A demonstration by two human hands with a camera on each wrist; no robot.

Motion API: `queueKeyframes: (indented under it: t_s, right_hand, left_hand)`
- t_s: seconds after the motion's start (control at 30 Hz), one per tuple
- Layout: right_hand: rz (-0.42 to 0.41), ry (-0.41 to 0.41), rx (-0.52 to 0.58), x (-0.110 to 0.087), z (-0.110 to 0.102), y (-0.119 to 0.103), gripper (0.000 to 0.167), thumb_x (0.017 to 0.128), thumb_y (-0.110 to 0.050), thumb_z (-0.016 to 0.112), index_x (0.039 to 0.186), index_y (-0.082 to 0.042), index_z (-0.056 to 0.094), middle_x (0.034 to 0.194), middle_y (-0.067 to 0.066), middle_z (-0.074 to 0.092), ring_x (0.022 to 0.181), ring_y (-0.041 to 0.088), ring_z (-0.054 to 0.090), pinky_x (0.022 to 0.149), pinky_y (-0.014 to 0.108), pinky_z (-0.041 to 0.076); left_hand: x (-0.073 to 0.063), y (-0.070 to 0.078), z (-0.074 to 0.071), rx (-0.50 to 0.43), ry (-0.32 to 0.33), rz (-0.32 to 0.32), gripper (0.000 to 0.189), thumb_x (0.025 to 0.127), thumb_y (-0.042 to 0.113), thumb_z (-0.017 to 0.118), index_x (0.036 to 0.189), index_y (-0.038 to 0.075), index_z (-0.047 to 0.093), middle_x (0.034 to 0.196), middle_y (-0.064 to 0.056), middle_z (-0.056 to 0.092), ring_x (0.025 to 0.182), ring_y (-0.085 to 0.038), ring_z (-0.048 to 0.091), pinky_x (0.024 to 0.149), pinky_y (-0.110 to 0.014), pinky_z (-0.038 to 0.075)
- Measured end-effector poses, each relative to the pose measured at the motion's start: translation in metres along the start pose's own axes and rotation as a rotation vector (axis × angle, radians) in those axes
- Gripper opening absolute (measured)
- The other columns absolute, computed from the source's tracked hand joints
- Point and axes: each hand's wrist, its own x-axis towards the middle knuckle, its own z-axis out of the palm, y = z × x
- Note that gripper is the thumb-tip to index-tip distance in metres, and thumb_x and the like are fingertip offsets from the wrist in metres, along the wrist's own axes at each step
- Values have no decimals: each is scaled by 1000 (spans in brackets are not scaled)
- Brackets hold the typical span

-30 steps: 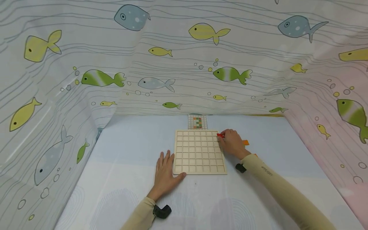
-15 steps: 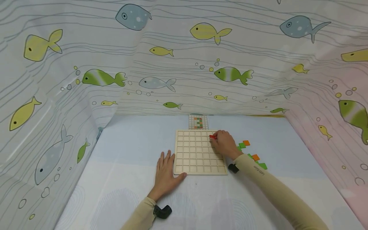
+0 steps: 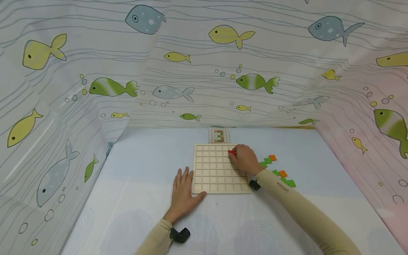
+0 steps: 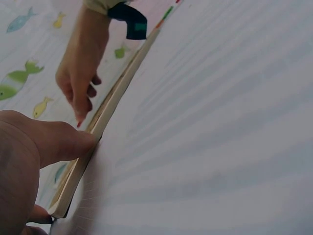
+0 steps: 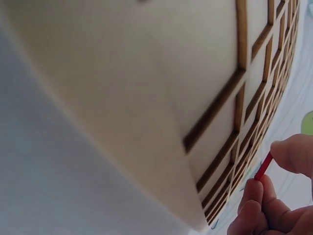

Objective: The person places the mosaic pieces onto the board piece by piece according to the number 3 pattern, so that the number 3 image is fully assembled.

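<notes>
Right hand (image 3: 244, 158): thumb and fingertips pinch a red tile (image 5: 264, 166) over the far right part of the gridded wooden board (image 3: 205, 172); contact with the board cannot be told. Left hand (image 3: 183, 194): fingers extended, thumb spread, resting against the board's near-left corner, gripping nothing. Green and orange tiles (image 3: 283, 174) lie right of the right hand; patterned card (image 3: 219, 135) beyond both hands.

Looks like a small screened-off booth (image 3: 200, 76), closed at the back and on both sides by creased pale sheets (image 3: 105, 63) printed all over with cartoon fish (image 3: 109, 87), around a flat, pale blue and white, faintly patterned surface (image 3: 143, 159).
</notes>
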Motion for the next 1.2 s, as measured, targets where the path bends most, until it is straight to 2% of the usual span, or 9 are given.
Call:
queueKeyframes:
  t_s: [0.2, 0.47, 0.83, 1.2]
  right_hand:
    - [-14, -10, 6, 2, 1, -1, 32, 103, -25, 68, 111, 5, 71, 96, 16, 71, 74, 21, 60, 64, 32, 51]
    - [13, -41, 24, 4, 1, -7, 33, 103, -27, 70, 113, 4, 72, 99, 16, 73, 79, 22, 65, 69, 36, 56]
    - [15, -62, 57, 12, 5, -9, 33, 103, -26, 68, 111, 5, 72, 97, 15, 73, 77, 21, 62, 66, 33, 54]
    - [55, -100, 70, 15, 8, -10, 30, 102, -29, 70, 109, 0, 73, 98, 12, 74, 79, 20, 63, 70, 34, 55]
  left_hand:
    - [-2, -1, 0, -7, -16, -8, 92, 86, 38, 81, 155, -9, 42, 170, -30, 28, 161, -53, 11, 128, -68, 11]
    - [-1, 1, -1, -12, -22, -11, 92, 87, 38, 80, 156, -8, 41, 171, -29, 27, 162, -52, 9, 129, -67, 9]
    - [-1, 2, -3, -21, -29, -20, 93, 85, 37, 81, 156, -8, 41, 172, -29, 26, 162, -52, 9, 129, -67, 9]
    - [-2, 3, -5, -29, -28, -19, 92, 86, 38, 80, 156, -9, 41, 171, -30, 26, 161, -53, 10, 128, -69, 10]
